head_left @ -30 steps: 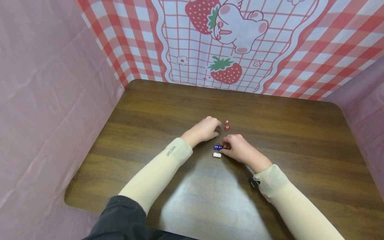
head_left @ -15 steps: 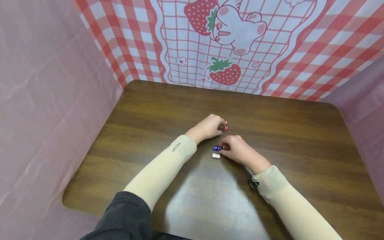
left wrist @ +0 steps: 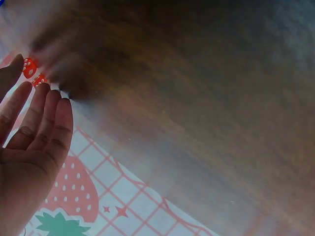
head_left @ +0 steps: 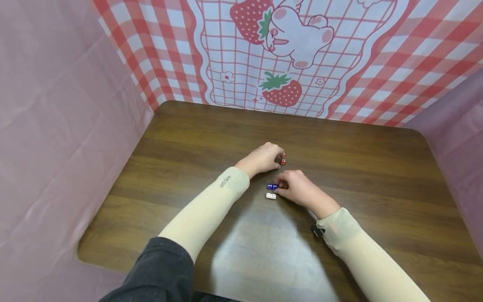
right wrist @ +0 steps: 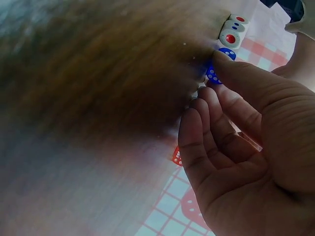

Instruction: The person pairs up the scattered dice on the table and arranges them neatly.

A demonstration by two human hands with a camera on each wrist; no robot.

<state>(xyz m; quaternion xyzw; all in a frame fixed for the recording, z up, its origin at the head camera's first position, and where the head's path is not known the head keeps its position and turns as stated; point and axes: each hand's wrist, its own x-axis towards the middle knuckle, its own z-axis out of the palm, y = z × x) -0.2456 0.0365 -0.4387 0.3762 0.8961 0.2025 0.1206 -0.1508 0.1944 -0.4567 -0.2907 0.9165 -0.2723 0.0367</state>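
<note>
We see a table (head_left: 181,138) in brown wood grain, smooth, glossy where light pools at the near side. Red dice (left wrist: 29,68), blue dice (head_left: 270,187) and white dice (head_left: 271,196) look like smooth, hard plastic. We note the pink drape (head_left: 56,105) as creased, thin cloth; printed backdrop (head_left: 173,46), matt cloth; pale sleeves (head_left: 203,209), smooth matt fabric; dark sleeve (head_left: 162,268), matt cloth.
</note>
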